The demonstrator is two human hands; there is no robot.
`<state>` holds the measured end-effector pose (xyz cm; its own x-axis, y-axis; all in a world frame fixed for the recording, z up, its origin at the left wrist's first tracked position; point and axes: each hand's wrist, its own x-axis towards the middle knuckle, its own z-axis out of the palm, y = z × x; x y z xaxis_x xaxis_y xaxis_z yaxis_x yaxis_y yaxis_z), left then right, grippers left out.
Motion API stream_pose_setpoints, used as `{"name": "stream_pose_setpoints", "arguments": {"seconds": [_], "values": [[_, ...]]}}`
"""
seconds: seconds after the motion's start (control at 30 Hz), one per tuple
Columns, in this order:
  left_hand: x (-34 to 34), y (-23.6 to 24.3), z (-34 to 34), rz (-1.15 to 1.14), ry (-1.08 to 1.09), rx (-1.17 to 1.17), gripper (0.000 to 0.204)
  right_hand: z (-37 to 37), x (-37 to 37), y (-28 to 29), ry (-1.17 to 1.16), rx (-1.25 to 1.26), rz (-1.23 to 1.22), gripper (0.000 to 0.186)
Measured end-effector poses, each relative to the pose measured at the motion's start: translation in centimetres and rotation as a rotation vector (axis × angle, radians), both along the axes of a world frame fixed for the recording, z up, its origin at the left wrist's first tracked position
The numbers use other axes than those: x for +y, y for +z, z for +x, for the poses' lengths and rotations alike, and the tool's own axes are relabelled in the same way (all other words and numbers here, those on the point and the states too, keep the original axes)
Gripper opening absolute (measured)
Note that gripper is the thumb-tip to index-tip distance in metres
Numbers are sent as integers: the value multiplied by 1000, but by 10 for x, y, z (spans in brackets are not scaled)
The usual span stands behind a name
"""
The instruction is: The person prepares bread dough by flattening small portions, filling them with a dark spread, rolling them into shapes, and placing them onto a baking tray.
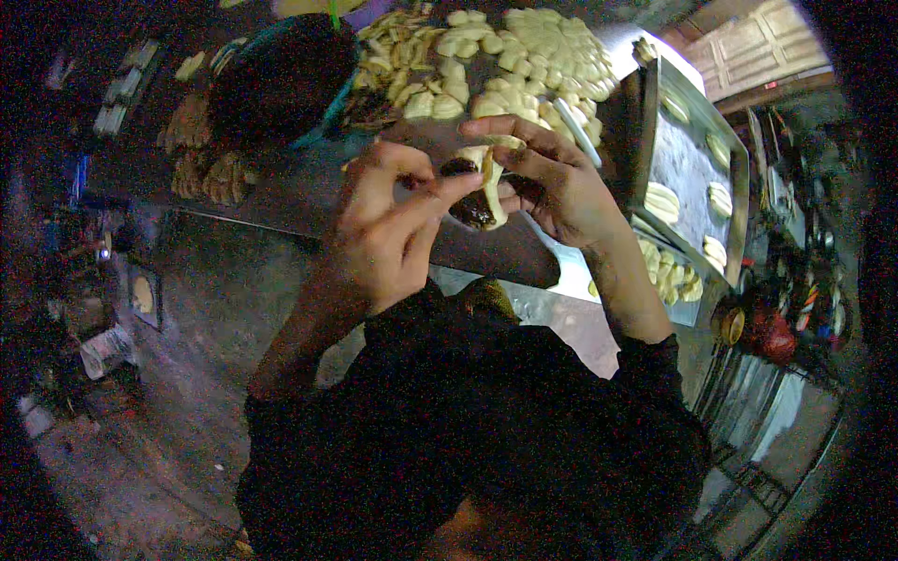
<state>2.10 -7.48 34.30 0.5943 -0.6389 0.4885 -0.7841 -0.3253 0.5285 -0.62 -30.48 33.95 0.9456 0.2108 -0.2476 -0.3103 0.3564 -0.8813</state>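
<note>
Above the near edge of the dark table, both hands meet at a piece of pale dough point(493, 192) with a glossy dark brown filling. My right hand point(566, 187) grips it from the right, its thumb below and fingers curled over the top. From the left, my left hand point(388, 224) reaches in with its index finger against the dough, the other fingers bent. The left fingertips partly overlap the filling, so their exact hold is hard to see. Behind the hands lies a crowd of pale dough pieces point(552, 51).
A metal baking tray point(739, 187) on the right carries several ridged dough pieces; more dough point(669, 271) lies below it. A white, long, narrow tool point(577, 133) rests beside the dough crowd. Left of it stands a large dark-filled teal basin point(344, 98), near brown pieces point(224, 178).
</note>
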Motion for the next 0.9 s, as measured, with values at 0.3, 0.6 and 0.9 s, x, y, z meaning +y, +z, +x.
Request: {"name": "stream_pose_setpoints", "arguments": {"seconds": [0.3,0.6,0.9], "values": [[-92,-39,-93,-921,-237,1890,67,-125,-48,-48,-259,-205,307,38],[-134,-31,-143,-904,-277,1841,37,-212,-105,-30,-339,-278,-134,27],[-147,-12,-132,-775,-366,1818,38,-231,-127,17,-438,-683,-931,43]]}}
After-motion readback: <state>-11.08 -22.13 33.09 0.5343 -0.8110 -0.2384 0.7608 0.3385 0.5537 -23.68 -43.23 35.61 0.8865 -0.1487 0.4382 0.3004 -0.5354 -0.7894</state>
